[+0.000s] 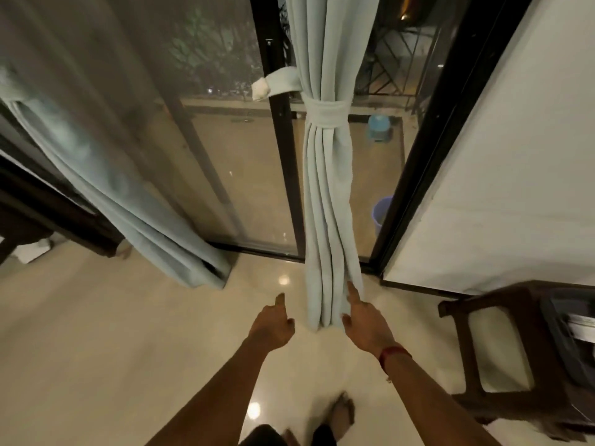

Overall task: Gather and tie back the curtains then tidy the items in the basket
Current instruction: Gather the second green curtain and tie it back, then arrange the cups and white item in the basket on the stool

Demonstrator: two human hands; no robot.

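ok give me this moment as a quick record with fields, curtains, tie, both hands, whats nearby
middle curtain: gathered into a bundle, hanging to the floor
tieback: wrapped round the middle curtain, loose end sticking out to the left
left curtain: hangs untied, no band visible on it
right hand: fingers straight, touching the bundle's lower right edge
left hand: apart from the curtain, forefinger out, holding nothing
nearby: dark wooden stool at right, glass door behind
basket: cannot tell

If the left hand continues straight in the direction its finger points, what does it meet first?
Probably nothing near: the left hand points up past the tied curtain, toward the glass door. Depth is unclear.
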